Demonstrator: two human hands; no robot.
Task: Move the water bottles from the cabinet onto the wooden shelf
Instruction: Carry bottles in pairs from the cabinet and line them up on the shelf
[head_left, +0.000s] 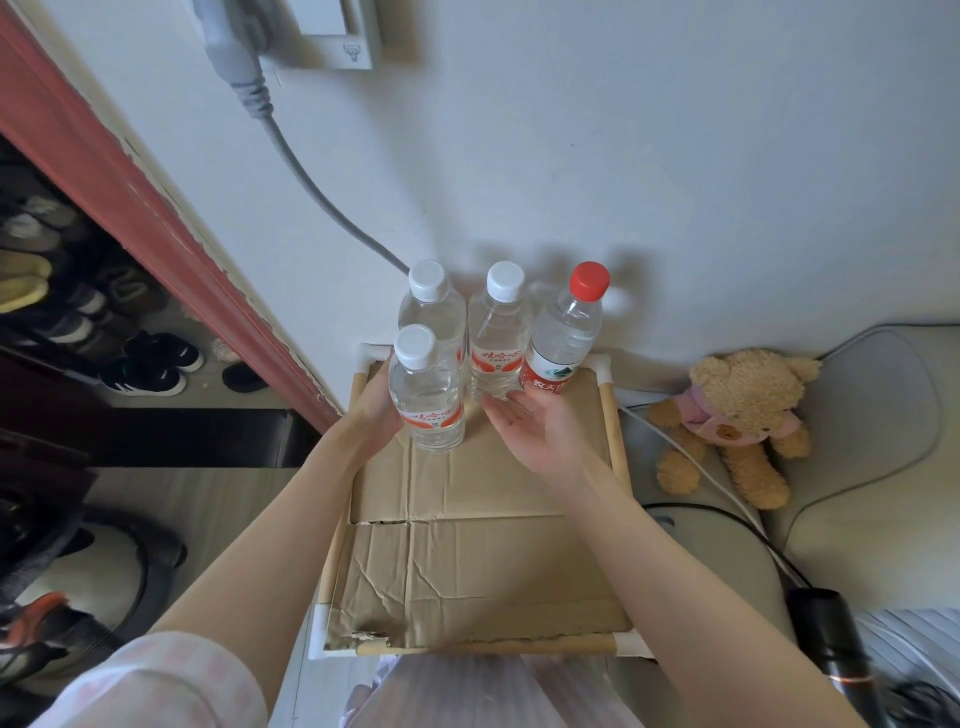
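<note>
Several clear water bottles stand on the cardboard top of the wooden shelf (610, 415). At the back stand a white-capped bottle (434, 301), a second white-capped one (498, 338) and a red-capped bottle (566, 332). In front at the left is another white-capped bottle (427, 395). My left hand (375, 410) is around this front bottle from its left side, fingers hidden behind it. My right hand (530, 423) lies palm up with relaxed fingers, just in front of the back bottles, holding nothing.
A white wall with a grey cable (311, 182) rises behind the shelf. A teddy bear (737, 415) sits on a grey cushion at the right. Shoes (150, 364) fill the dark space past the red frame at the left. A black cylinder (831, 660) lies at lower right.
</note>
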